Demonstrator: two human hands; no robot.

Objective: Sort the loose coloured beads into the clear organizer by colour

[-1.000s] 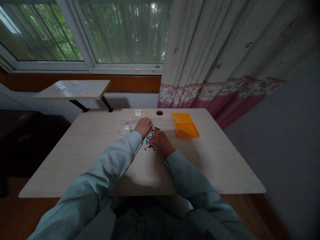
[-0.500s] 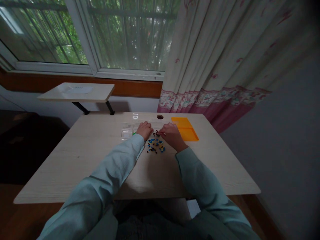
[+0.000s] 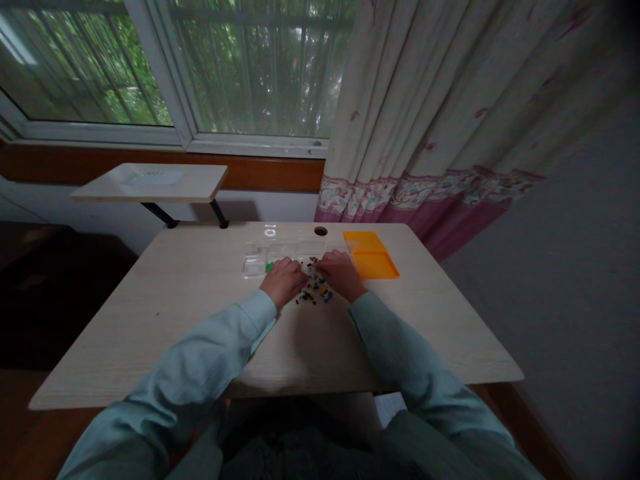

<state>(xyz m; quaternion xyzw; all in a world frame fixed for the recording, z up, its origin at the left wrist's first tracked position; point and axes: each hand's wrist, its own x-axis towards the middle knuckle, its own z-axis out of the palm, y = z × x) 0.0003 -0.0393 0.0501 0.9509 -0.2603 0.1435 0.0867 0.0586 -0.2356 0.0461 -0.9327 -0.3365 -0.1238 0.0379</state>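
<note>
A small heap of tiny beads (image 3: 314, 291), blue, dark and yellow, lies on the pale wooden table (image 3: 175, 313). My left hand (image 3: 283, 281) rests curled at the heap's left edge, fingertips down among the beads. My right hand (image 3: 342, 273) sits curled at the heap's right edge, also touching it. What either hand pinches is too small to see. A clear compartment box (image 3: 257, 259) stands just beyond my left hand, with something green (image 3: 269, 267) at its near edge.
An orange lid or tray (image 3: 371, 255) lies to the right of my right hand. A cable hole (image 3: 321, 231) marks the table's far edge. A small side shelf (image 3: 150, 183) stands behind on the left, under the window. A curtain (image 3: 450, 113) hangs at the right.
My left hand has drawn back from the clear box toward the beads. My right hand has shifted right and forward, then settled at the heap's right side.
</note>
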